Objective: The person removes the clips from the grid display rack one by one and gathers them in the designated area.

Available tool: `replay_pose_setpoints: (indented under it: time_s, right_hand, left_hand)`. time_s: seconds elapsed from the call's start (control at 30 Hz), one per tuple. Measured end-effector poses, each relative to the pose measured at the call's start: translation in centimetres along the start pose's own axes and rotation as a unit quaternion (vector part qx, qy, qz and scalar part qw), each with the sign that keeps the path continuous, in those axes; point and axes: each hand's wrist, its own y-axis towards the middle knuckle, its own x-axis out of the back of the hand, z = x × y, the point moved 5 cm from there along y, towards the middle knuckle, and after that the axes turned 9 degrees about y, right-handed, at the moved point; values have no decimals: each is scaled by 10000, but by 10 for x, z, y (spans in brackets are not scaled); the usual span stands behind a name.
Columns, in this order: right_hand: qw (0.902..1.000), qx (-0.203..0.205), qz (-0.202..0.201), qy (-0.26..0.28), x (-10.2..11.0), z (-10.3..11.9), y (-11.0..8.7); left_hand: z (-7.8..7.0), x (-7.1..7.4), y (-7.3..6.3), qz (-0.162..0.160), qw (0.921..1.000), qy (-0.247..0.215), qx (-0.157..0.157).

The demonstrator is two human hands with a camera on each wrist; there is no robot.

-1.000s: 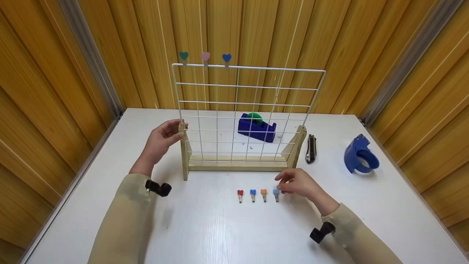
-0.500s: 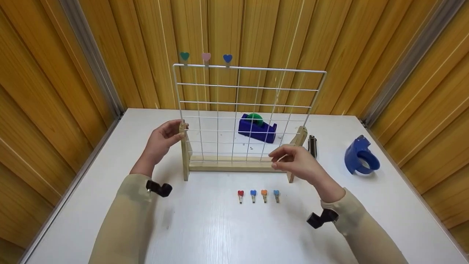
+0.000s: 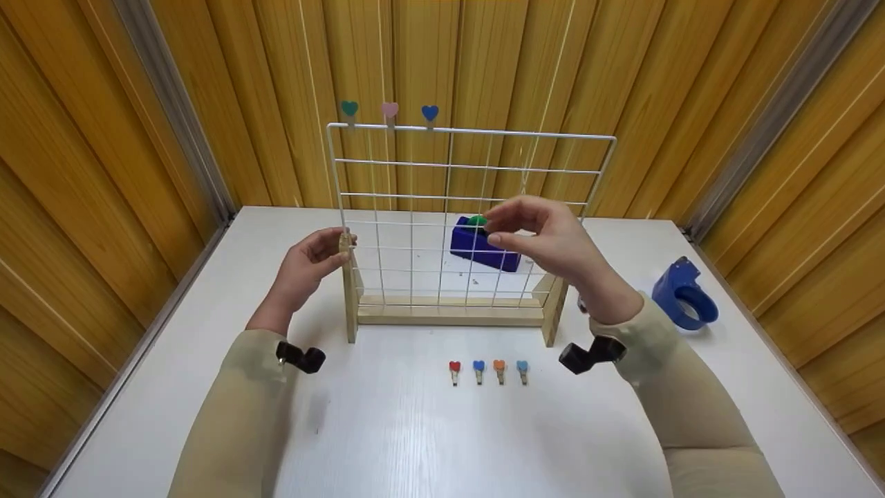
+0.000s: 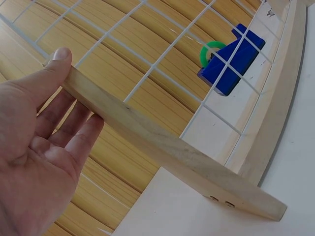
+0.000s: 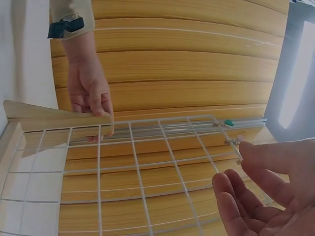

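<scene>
My left hand (image 3: 302,268) holds the top of the left wooden upright (image 4: 162,142), thumb on one side and fingers on the other. That upright belongs to a white wire grid rack (image 3: 470,131) on a wooden stand. My right hand (image 3: 553,238) is raised before the rack's right half; thumb and fingertips are apart, nothing visible between them. Clipped along the top wire are a green heart clip (image 3: 350,108), a pink one and a blue one. On the table lie a red heart clip (image 3: 454,366), a blue one (image 3: 479,366), an orange one (image 3: 500,366) and a light blue one (image 3: 523,366).
Behind the grid stands a dark blue tape dispenser (image 3: 480,250) with a green core. At right is a blue hand-held tape holder (image 3: 684,294). My right wrist largely covers a dark cutter. Wood-patterned panels enclose the white table (image 3: 387,443).
My right hand has risen from beside the light blue clip to in front of the grid. The clips lie where they were, and my left hand keeps its hold.
</scene>
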Motion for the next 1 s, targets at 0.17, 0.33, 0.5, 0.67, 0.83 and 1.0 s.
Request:
replay_pose_setpoints:
  time_s: [0.17, 0.33, 0.5, 0.67, 0.83, 1.0]
  right_hand:
    - [9982, 560, 2, 199, -2, 29, 25]
    - [9941, 943, -198, 499, -1, 51, 52]
    - [9897, 1241, -389, 600, -1, 70, 76]
    - [9897, 1239, -543, 470, -3, 82, 96]
    - [9932, 989, -617, -71, -9, 84, 113]
    - [9936, 633, -635, -682, -14, 83, 125]
  left_hand:
    - [0, 0, 1, 22, 10000, 57, -7]
    - [0, 0, 2, 18, 10000, -28, 3]
    - [0, 0, 1, 31, 10000, 2, 30]
    - [0, 0, 1, 3, 10000, -4, 44]
    - [0, 0, 0, 7, 10000, -1, 46]
    - [-2, -1, 0, 6, 10000, -83, -8]
